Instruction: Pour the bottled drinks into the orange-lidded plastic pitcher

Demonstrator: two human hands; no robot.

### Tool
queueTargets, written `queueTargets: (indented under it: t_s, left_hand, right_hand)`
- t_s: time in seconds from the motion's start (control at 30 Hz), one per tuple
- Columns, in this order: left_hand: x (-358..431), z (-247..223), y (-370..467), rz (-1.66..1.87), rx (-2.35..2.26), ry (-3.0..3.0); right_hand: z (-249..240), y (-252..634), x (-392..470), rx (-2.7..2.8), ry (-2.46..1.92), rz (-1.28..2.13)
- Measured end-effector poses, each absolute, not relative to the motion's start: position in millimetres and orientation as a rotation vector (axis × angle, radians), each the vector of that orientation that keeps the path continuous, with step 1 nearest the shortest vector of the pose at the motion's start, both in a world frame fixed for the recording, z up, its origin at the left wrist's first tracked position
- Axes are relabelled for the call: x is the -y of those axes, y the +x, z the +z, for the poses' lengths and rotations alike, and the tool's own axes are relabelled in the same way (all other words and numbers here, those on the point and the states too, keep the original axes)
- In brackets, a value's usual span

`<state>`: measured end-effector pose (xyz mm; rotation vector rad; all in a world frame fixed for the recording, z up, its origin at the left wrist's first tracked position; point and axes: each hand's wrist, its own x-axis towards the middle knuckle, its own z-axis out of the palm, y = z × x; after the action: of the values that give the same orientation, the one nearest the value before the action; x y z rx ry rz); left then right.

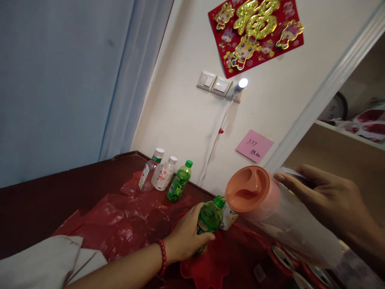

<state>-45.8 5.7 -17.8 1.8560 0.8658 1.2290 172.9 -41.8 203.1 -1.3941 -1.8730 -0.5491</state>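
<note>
My left hand (pixel 188 235), with a red bead bracelet at the wrist, is wrapped round a green bottle (pixel 210 216) with a green cap. The bottle is over a red tray (pixel 207 271). At the right, my right hand (pixel 327 198) is closed on a clear pitcher (pixel 303 233) with an orange lid (pixel 248 188). The pitcher is tilted, its lid close to the green bottle's cap. Behind the pitcher's lid, a white patterned container (pixel 228 217) is partly hidden.
Two white-capped bottles (pixel 147 174) (pixel 165 175) and another green bottle (pixel 179 182) stand near the wall on red plastic (pixel 120 224). Cans (pixel 282 257) are at lower right. A cord (pixel 213 146) hangs from the wall socket; shelves (pixel 349 134) are at right.
</note>
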Motion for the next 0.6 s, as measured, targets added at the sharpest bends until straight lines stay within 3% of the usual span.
queueTargets:
  t_s: [0.6]
  left_hand:
    - [-6.3, -18.4, -46.2, 1.228, -0.868, 1.852]
  right_hand:
    - [198.5, 179.7, 37.2, 1.864, -1.371, -0.582]
